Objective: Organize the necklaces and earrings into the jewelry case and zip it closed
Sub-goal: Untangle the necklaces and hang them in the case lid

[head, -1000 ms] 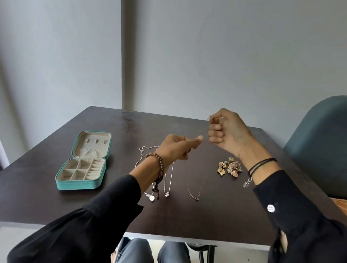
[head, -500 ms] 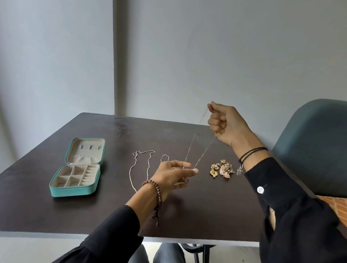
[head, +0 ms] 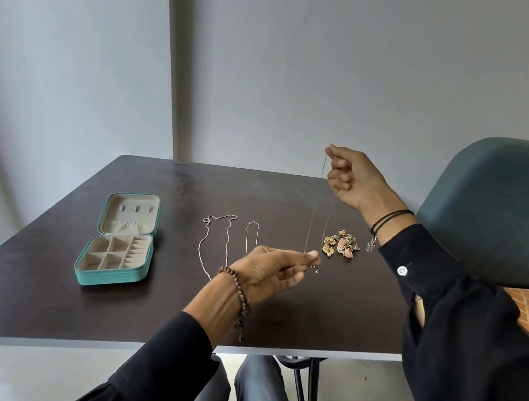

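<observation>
Silver necklace [head: 308, 230] in pinch of left grip [head: 268, 267] and right grip [head: 355, 181], inside table [head: 142, 312] edges

the jewelry case [head: 107, 279] is showing teal outside and cream lining inside. the table [head: 29, 288] is looking dark brown, almost black. the thin necklace [head: 309, 229] and the other necklaces [head: 203, 249] are gleaming silver; the earrings [head: 341, 244] are glinting gold, copper and silver. a brown bead bracelet [head: 238, 292], a black cord bracelet [head: 387, 217] and black sleeves [head: 472, 342] are showing. the chair [head: 506, 203] is reading slate blue, the wall [head: 307, 55] grey.
</observation>
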The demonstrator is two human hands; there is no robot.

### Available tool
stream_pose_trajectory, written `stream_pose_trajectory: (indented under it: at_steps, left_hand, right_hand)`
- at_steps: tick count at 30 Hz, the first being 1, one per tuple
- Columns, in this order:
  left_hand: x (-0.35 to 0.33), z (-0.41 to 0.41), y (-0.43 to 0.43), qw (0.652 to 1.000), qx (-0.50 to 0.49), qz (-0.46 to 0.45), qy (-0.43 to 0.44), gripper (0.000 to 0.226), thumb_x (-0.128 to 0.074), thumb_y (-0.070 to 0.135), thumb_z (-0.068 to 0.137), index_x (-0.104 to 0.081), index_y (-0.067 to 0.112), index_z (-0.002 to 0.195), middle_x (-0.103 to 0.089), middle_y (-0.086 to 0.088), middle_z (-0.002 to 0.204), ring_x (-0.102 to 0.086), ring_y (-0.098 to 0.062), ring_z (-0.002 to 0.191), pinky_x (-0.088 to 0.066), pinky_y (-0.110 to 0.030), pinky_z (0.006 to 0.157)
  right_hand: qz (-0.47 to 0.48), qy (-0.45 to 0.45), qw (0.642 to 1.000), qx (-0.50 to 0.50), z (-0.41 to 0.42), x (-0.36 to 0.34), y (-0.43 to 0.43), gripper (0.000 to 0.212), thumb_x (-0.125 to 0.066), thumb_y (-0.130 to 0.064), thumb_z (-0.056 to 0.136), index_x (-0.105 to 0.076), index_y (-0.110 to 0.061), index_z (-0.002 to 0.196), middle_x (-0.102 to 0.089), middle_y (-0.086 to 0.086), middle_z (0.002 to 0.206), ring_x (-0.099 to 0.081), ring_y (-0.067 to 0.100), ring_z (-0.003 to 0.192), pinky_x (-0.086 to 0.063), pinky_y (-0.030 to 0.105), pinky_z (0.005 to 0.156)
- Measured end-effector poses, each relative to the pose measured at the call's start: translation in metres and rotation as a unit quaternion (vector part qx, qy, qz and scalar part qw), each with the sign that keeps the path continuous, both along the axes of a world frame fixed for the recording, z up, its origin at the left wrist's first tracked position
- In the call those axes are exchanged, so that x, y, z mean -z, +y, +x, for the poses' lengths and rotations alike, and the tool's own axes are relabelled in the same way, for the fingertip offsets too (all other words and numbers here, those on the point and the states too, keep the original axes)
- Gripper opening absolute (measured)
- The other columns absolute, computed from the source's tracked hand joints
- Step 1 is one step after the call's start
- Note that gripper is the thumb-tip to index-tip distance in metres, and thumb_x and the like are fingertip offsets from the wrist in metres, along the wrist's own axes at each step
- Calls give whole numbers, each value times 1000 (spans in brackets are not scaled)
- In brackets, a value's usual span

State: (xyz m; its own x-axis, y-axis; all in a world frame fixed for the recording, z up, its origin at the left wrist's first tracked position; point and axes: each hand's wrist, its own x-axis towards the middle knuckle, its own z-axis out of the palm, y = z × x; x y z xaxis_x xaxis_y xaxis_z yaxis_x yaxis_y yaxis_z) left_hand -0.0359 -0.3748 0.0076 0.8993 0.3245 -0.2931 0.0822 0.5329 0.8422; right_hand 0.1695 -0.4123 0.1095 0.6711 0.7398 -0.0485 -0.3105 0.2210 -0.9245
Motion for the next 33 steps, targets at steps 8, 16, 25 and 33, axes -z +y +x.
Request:
stream_pose_trajectory:
  at_steps: [8, 16, 25, 33]
  left_hand:
    - [9, -4, -5, 999, -15, 36, -2, 10, -72, 12, 89, -74, 4, 94, -76, -3, 91, -71, -7, 79, -55, -16, 62]
    - [11, -10, -3, 995, -65, 47, -64, 11, -66, 3, 92, -67, 0, 103, -73, -9, 84, -71, -8, 68, -55, -15, 60]
    - [17, -14, -7, 984, -51, 170, 3, 7, -74, 8, 88, -70, 2, 90, -72, -11, 84, -71, -8, 66, -54, -16, 56]
    - [26, -19, -5, 966, -102, 233, 44, 18, -73, 5, 88, -66, -3, 103, -69, -10, 78, -68, -10, 61, -53, -17, 52]
  right_hand:
    - [1, 11, 1000, 11, 7, 12, 7, 9, -60, -19, 100, -60, -10, 100, -51, -9, 59, -33, 4, 38, -24, 16, 35]
    - [-4, 4, 999, 33, 16, 19, 7, 6, -63, -15, 97, -61, -10, 97, -56, -6, 65, -35, 4, 40, -26, 17, 35]
    - [-50, -46, 997, 23, 14, 28, 13, 12, -64, -9, 98, -67, -5, 87, -66, 2, 77, -57, 8, 63, -47, 17, 57]
    - [-196, -309, 929, 61, 20, 49, 25, 9, -62, -5, 98, -70, -4, 102, -68, 3, 88, -60, 7, 72, -53, 15, 65]
